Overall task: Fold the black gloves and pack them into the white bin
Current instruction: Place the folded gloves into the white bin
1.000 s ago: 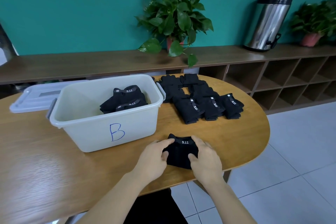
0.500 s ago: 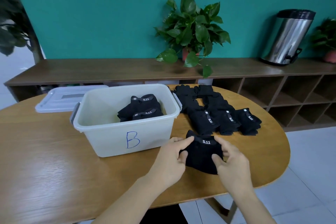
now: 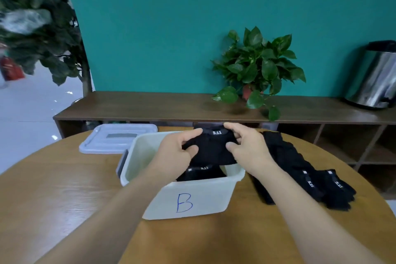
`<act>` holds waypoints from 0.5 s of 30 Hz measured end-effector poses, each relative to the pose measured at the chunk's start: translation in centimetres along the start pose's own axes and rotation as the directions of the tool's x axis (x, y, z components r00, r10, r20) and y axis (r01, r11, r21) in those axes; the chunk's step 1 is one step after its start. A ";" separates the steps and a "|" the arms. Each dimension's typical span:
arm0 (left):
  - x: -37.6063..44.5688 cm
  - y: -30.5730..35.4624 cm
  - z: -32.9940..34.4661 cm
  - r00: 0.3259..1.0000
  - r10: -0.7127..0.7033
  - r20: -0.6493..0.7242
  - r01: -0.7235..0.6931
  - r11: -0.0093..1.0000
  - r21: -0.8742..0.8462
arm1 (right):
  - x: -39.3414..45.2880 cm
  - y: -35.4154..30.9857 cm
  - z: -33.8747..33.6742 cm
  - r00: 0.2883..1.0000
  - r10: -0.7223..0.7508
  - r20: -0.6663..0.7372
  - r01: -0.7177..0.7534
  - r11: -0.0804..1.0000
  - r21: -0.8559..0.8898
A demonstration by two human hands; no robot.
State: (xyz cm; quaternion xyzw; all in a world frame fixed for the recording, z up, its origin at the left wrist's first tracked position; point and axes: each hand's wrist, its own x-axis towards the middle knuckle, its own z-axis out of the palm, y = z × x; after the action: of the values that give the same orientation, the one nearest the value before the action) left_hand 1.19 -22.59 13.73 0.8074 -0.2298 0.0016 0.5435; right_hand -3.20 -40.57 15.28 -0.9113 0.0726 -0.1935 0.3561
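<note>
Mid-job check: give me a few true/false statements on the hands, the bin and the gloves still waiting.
1. Both hands, left hand and right hand, hold the folded glove over the white bin. True.
2. The bin is empty. False: a folded pair in the bin is visible.
3. The bin lid is on the bin. False: it lies on the table behind it.
4. The unpacked gloves lie right of the bin. True.

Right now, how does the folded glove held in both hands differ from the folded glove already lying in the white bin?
The held glove is up over the white bin, pinched by the left hand and right hand; the packed glove rests inside, untouched. The held glove shows nearly whole; the packed glove is partly hidden beneath it. Both are black, folded, with a white 5.11 label.
</note>
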 end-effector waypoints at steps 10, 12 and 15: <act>1.0 -4.3 -0.9 0.960 -0.197 0.197 0.190 0.980 0.052 | 0.9 2.2 2.9 0.954 0.083 0.289 -0.038 0.987 -0.156; 1.1 -4.5 -0.9 0.949 -0.225 0.222 0.210 0.974 0.087 | 1.0 2.1 2.8 0.939 0.082 0.335 -0.012 0.979 -0.204; 1.3 -4.9 -0.8 0.927 -0.268 0.263 0.243 0.962 0.124 | 1.1 2.0 3.1 0.913 0.087 0.399 0.033 0.958 -0.284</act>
State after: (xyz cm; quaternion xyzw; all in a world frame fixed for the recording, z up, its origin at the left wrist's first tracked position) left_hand 4.40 -20.86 10.12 0.8460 -0.1960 -0.1722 0.4650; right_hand -0.88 -40.40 12.15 -0.9720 0.0365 0.0182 0.2314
